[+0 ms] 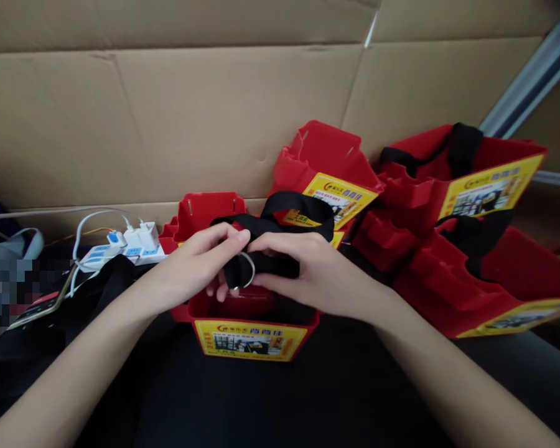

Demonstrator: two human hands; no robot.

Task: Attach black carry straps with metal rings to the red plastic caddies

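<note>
A black webbing strap [297, 204] is gathered between my two hands, with a silver metal ring [252, 269] on it. My left hand [210, 258] pinches the strap beside the ring, thumb on top. From the other side my right hand [315, 270] is closed around a folded part of the same strap. Under both hands is a red plastic box [196, 311] with a yellow printed label [252, 341] on its front. The box's middle is partly hidden by the hands and strap.
More red boxes [329, 149] with yellow labels stand behind and to the right, some with black straps [466, 149]. A white power strip [135, 252] with plugs and cables lies at left, near a phone [42, 305]. Cardboard [233, 118] forms the back wall.
</note>
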